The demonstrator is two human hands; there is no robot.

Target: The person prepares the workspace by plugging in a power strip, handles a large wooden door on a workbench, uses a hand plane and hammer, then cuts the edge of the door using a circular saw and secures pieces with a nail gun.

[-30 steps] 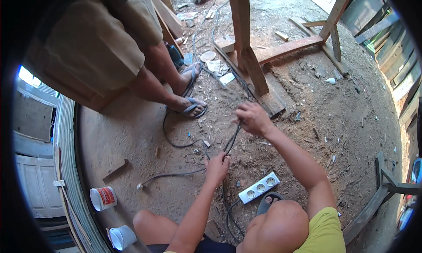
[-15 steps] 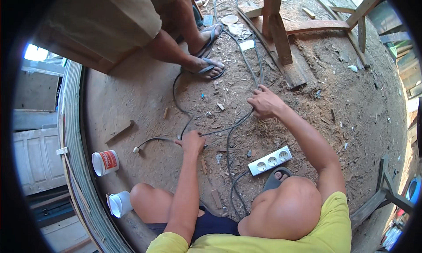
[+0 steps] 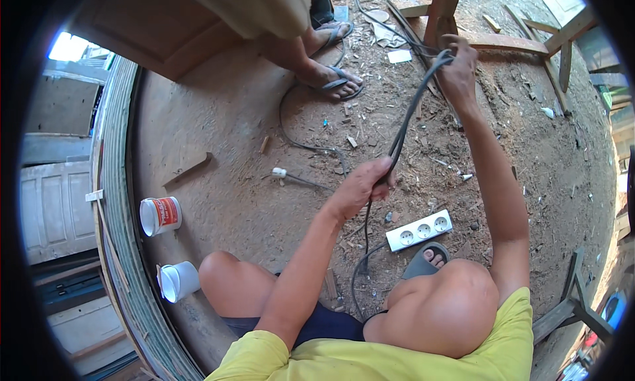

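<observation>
A dark electrical cable runs in several strands between my hands, lifted off the ground. My left hand is closed around the strands near the middle of the view. Farther off to the right, my right hand grips the same bundle at its far end. From my left hand the cable drops toward a white power strip with three sockets, lying by my right foot. A white plug rests on the ground left of my left hand, its cord leading toward that hand.
Another person's sandalled foot stands ahead, with cable on the ground beside it. Wooden trestle legs rise at the far right. Two white buckets, one with a red label, sit at left near a wood offcut. Wood shavings litter the ground.
Both hands have lifted the cable off the ground. My right hand moved farther away and to the right; my left hand moved right and up. The plug shifted to the right.
</observation>
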